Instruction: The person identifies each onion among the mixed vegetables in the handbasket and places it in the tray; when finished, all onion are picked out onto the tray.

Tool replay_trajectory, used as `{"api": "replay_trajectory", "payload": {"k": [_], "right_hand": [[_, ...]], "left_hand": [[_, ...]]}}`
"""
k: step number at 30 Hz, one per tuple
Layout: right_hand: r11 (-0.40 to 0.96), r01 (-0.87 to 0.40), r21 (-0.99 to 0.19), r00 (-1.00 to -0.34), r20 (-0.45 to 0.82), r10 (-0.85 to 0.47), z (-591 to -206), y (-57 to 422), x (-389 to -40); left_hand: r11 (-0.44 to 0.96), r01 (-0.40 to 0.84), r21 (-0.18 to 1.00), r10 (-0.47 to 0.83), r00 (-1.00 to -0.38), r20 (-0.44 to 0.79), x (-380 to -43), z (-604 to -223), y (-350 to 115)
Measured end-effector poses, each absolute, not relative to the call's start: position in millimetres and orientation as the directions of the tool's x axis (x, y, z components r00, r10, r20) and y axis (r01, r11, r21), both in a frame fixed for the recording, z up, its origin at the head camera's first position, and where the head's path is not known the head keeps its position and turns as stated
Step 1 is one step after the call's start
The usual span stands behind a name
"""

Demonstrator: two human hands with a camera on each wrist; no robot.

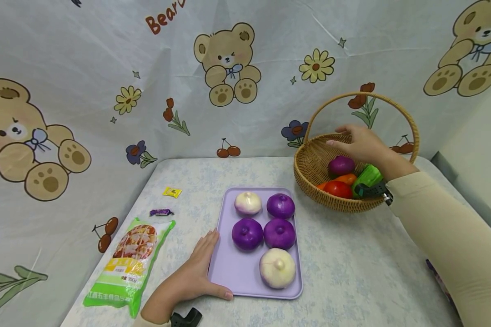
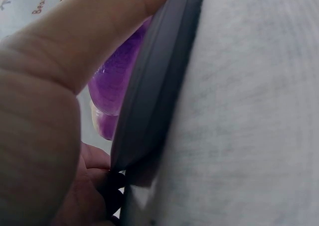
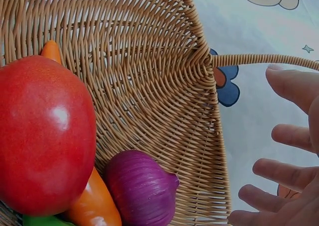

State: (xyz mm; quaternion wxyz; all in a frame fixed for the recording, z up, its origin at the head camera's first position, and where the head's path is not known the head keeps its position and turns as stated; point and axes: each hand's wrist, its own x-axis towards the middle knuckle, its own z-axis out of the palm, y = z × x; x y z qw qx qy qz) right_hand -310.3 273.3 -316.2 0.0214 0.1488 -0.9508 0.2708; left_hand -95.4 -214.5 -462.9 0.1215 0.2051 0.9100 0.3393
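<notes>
My left hand (image 1: 198, 272) rests against the left edge of a lilac tray (image 1: 237, 277), thumb at its near corner and fingers along its side. On the tray lie three purple onions (image 1: 247, 234) and two whitish ones (image 1: 277, 268). Over a wicker basket (image 1: 343, 204) my right hand (image 1: 362, 143) hovers with fingers spread and nothing in them. Inside the basket are a purple onion (image 3: 142, 188), a red tomato-like vegetable (image 3: 45, 136), something orange and long (image 3: 97, 201), and a ridged green vegetable (image 1: 367, 177). The left wrist view shows the tray's rim (image 2: 149, 86) close to the hand.
Left of the tray lies a green food bag (image 1: 127, 263), with a purple-wrapped candy (image 1: 161, 212) and a yellow packet (image 1: 172, 192) beyond it. The basket's tall handle (image 1: 409, 122) arches above the right arm. A bear-print cloth (image 1: 262, 131) hangs behind the table.
</notes>
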Motion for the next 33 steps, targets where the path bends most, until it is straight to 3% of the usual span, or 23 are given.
{"api": "replay_trajectory", "payload": {"k": [11,33], "right_hand": [[0.820,-0.277,-0.502,-0.959,0.091,-0.269,-317.9,273.1,-312.8],[0.862,-0.170,-0.479,-0.965,-0.096,-0.243,-342.0,289.5,-328.9]], "left_hand": [[0.681,0.293,0.671,0.456,-0.887,-0.076,-94.9,-463.4,-215.2],[0.688,0.271,0.673,0.440,-0.894,-0.089,-95.9,-464.8,-216.1]]}}
